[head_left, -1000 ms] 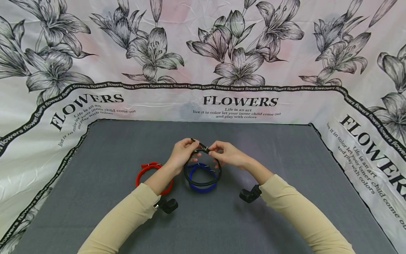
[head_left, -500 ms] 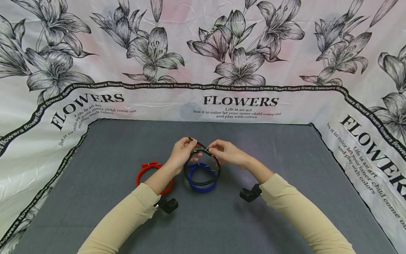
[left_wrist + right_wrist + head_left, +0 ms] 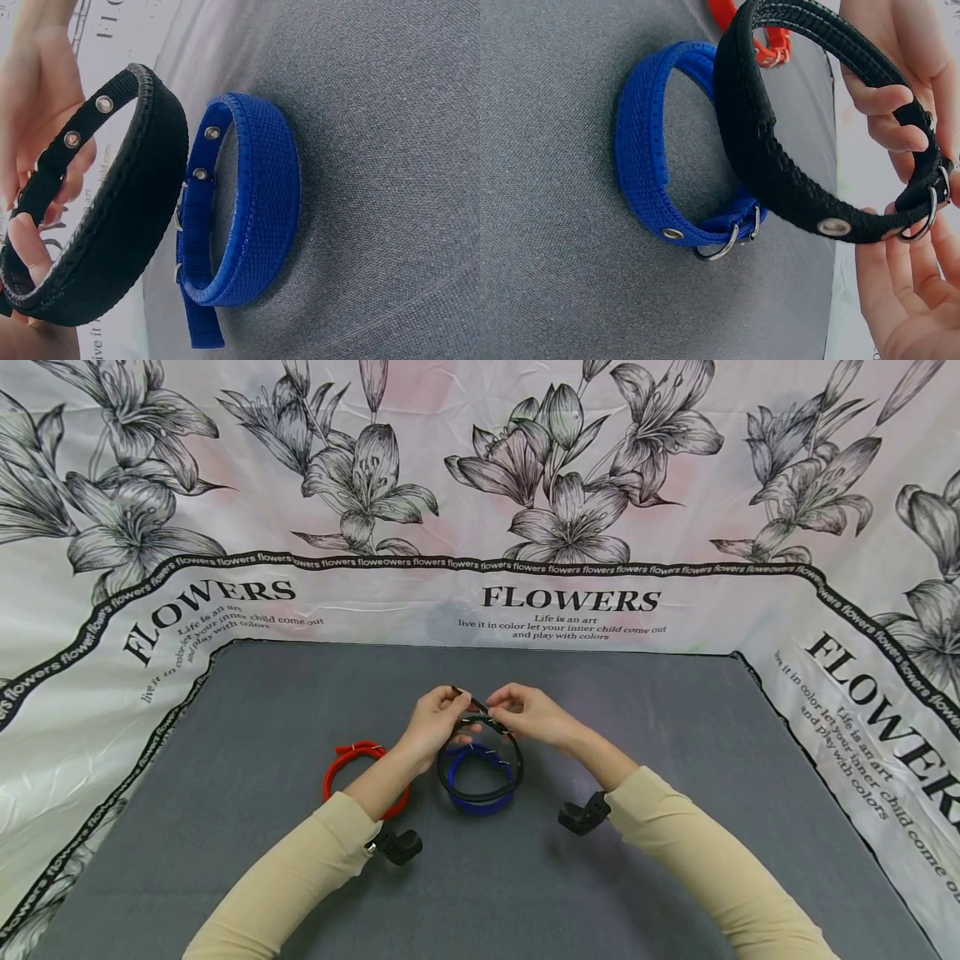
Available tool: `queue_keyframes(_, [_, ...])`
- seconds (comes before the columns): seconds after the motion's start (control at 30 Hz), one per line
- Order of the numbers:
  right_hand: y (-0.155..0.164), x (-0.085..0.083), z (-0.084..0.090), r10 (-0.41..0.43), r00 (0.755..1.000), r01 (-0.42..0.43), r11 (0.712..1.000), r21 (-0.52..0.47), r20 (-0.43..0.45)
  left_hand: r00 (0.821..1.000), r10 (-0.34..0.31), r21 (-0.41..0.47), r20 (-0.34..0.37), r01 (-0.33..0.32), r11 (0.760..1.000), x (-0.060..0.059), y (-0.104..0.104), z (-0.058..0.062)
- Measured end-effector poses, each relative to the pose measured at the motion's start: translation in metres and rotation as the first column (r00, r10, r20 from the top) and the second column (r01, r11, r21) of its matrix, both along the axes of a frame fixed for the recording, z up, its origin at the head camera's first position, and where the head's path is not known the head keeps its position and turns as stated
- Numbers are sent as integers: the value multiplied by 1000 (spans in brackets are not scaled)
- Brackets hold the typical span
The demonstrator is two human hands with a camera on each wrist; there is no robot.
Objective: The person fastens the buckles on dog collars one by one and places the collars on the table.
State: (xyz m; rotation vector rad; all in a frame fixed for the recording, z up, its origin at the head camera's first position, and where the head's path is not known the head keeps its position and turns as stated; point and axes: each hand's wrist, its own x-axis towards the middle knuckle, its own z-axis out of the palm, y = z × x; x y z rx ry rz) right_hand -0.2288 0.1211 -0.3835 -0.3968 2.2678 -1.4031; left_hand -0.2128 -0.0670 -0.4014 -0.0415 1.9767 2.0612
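Note:
A black dog collar [image 3: 480, 797] with metal eyelets, a buckle and a D-ring is fastened in a loop above the table. My left hand [image 3: 437, 722] pinches its strap end, which sticks up beside the thumb. At the buckle, my right hand [image 3: 531, 714] holds the strap near the D-ring, its fingertips partly behind the collar in the right wrist view. Just beneath lies a blue dog collar [image 3: 270, 180], also looped and buckled, its free end sticking out. A red dog collar [image 3: 330, 781] lies to the left, partly covered by my left forearm.
A grey cloth [image 3: 465, 893] covers the table. White flower-printed fabric [image 3: 420, 610] borders its back and sides. Each wrist bears a black camera mount, the left mount [image 3: 399, 846] and the right mount [image 3: 585, 814] hanging over the cloth.
My right hand has risen slightly and its fingertips have shifted left along the black collar's buckle area. The left hand keeps its pinch; the blue and red collars stay put.

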Motion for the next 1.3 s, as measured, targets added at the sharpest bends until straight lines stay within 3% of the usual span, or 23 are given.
queue_keyframes(0.2, [1, -1, 2, 16, 997, -14, 1000, -21, 80, 1000, -9, -8, -15, 9, 1000, -1, 0, 0])
queue_keyframes(0.43, [2, -2, 0, 17, 994, -14, 999, -29, 106, 999, -15, -34, -34, 14, 999, 2, 3, 0])
queue_keyframes(0.73, [3, 0, -6, -23, 997, 28, 997, -67, 69, 997, -65, -162, -46, 57, 985, 3, 6, -5])
queue_keyframes(0.97, [1, 2, -7, -18, 999, 22, 995, -95, 43, 997, -31, -223, -74, 13, 975, 2, 7, -6])
queue_keyframes(1.3, [-1, 6, 0, -2, 1000, 4, 996, -90, 26, 999, 10, -281, -48, -23, 959, 1, 11, -6])
